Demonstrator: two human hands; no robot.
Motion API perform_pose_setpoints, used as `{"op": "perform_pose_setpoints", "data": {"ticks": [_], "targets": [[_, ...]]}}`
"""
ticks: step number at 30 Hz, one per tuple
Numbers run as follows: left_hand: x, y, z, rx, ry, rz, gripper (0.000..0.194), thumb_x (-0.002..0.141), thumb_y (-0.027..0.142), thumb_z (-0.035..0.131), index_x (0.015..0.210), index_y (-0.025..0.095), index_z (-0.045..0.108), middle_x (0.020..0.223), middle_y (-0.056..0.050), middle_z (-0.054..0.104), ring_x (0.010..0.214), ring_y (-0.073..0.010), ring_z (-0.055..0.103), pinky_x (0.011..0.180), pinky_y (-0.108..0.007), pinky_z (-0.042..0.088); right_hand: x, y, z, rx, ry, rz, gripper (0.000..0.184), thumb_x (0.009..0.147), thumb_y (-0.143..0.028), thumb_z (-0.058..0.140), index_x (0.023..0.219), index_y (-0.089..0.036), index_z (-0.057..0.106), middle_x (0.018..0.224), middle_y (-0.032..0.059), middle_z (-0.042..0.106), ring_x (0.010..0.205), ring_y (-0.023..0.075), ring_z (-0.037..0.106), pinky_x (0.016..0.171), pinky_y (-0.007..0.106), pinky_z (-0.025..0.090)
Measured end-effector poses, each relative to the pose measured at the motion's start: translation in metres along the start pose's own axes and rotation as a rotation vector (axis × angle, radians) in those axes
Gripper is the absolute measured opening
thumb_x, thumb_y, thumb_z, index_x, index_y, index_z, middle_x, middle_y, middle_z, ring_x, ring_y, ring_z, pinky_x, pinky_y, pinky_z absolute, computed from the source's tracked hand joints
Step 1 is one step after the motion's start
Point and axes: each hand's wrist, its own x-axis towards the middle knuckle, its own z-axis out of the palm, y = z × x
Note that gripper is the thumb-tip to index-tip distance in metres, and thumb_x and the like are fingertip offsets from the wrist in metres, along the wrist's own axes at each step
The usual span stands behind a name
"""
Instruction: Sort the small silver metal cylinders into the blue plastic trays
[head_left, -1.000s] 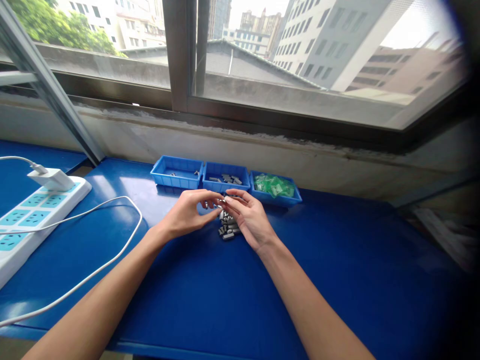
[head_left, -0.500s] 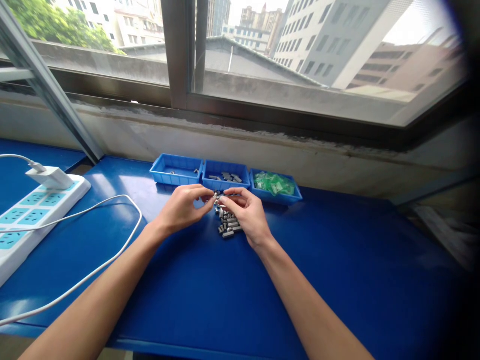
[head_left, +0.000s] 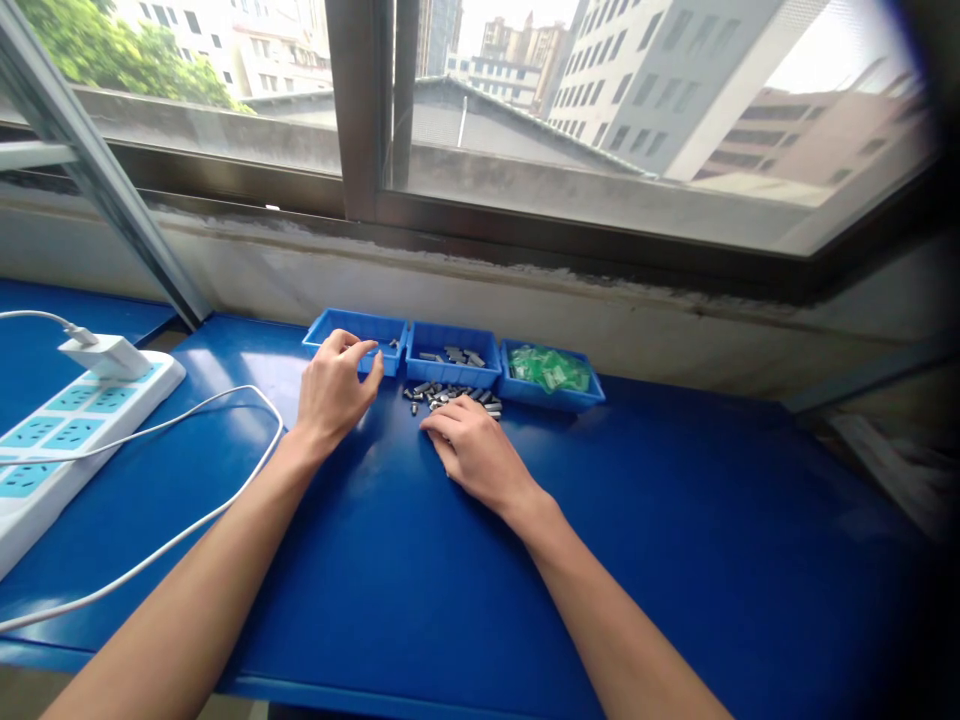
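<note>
My left hand (head_left: 335, 388) is raised at the front edge of the left blue bin (head_left: 319, 350), thumb and forefinger a little apart with nothing visible between them. Behind the hand, a few small metal pieces (head_left: 394, 344) lie in that bin. My right hand (head_left: 476, 445) rests low over the table at the near side of a loose pile of small metal parts (head_left: 457, 393). Its fingers stretch forward and down, with the thumb apart below them. Some pile parts are cylindrical, others look like short screws. The right fingers partly hide the pile.
The middle blue bin (head_left: 452, 372) holds several metal cylinders, and the right bin (head_left: 551, 400) holds green packets (head_left: 550, 368). A white power strip (head_left: 90, 430) with a plugged-in charger (head_left: 105, 355) stands at left. Its white cable (head_left: 255, 480) loops across the blue table (head_left: 420, 600).
My hands have separated: the left moved up and left to the left bin, the right slightly down. The metal parts lie farther back, nearer the bins, without the earlier near cluster.
</note>
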Motion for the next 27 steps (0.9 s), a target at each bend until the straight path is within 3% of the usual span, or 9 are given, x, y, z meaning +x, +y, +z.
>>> {"op": "perform_pose_setpoints", "data": {"ticks": [3, 8, 11, 14, 17, 22, 27], "targets": [[-0.003, 0.006, -0.002, -0.048, -0.035, 0.048, 0.027, 0.092, 0.030, 0.054, 0.104, 0.017, 0.074, 0.098, -0.008, 0.066, 0.082, -0.0194, 0.064, 0.076, -0.032, 0.054, 0.000, 0.001, 0.001, -0.005, 0.014, 0.008, 0.020, 0.094, -0.012, 0.054, 0.097, -0.018, 0.074, 0.095, 0.0082, 0.073, 0.095, 0.0229, 0.058, 0.090, 0.037, 0.049], [-0.009, 0.013, 0.001, -0.153, -0.122, 0.165, 0.023, 0.092, 0.024, 0.054, 0.106, 0.018, 0.072, 0.101, -0.007, 0.068, 0.089, -0.0200, 0.066, 0.084, -0.033, 0.054, -0.001, 0.002, 0.005, -0.003, 0.036, -0.003, 0.028, 0.094, -0.009, 0.052, 0.113, -0.019, 0.070, 0.100, 0.0090, 0.072, 0.099, 0.0236, 0.059, 0.092, 0.039, 0.049], [-0.013, 0.018, 0.004, -0.219, -0.175, 0.234, 0.022, 0.092, 0.021, 0.055, 0.106, 0.019, 0.072, 0.106, -0.008, 0.069, 0.096, -0.0210, 0.066, 0.090, -0.034, 0.053, 0.000, 0.001, 0.004, 0.099, 0.118, 0.021, 0.031, 0.096, -0.010, 0.049, 0.116, -0.021, 0.069, 0.107, 0.0090, 0.070, 0.101, 0.0228, 0.062, 0.092, 0.038, 0.049], [-0.016, 0.024, 0.005, -0.278, -0.236, 0.268, 0.022, 0.092, 0.021, 0.055, 0.107, 0.019, 0.072, 0.106, -0.008, 0.069, 0.097, -0.0211, 0.066, 0.090, -0.034, 0.053, 0.002, -0.001, 0.002, 0.335, 0.270, 0.121, 0.024, 0.097, -0.017, 0.051, 0.110, -0.023, 0.070, 0.108, 0.0072, 0.069, 0.097, 0.0200, 0.066, 0.089, 0.034, 0.052], [-0.018, 0.029, 0.004, -0.352, -0.286, 0.265, 0.023, 0.092, 0.020, 0.055, 0.107, 0.019, 0.072, 0.104, -0.007, 0.070, 0.095, -0.0199, 0.067, 0.087, -0.032, 0.053, 0.006, -0.002, 0.000, 0.691, 0.393, 0.303, 0.013, 0.090, -0.027, 0.065, 0.101, -0.023, 0.069, 0.093, 0.0036, 0.072, 0.086, 0.0186, 0.069, 0.081, 0.032, 0.055], [-0.017, 0.032, 0.001, -0.441, -0.301, 0.252, 0.021, 0.091, 0.019, 0.057, 0.105, 0.019, 0.073, 0.101, -0.006, 0.071, 0.086, -0.0167, 0.066, 0.081, -0.029, 0.052, 0.010, 0.003, -0.001, 1.292, 0.543, 0.596, 0.036, 0.070, -0.035, 0.084, 0.095, -0.022, 0.063, 0.077, -0.0017, 0.071, 0.072, 0.0148, 0.071, 0.072, 0.027, 0.057], [-0.016, 0.036, -0.003, -0.555, -0.321, 0.272, 0.020, 0.089, 0.016, 0.058, 0.102, 0.017, 0.073, 0.093, -0.005, 0.071, 0.076, -0.0131, 0.064, 0.074, -0.025, 0.051, 0.011, 0.005, -0.005, 1.512, 0.552, 0.692, 0.037, 0.065, -0.032, 0.088, 0.091, -0.020, 0.064, 0.075, -0.0017, 0.072, 0.067, 0.0095, 0.068, 0.066, 0.019, 0.054]]}}
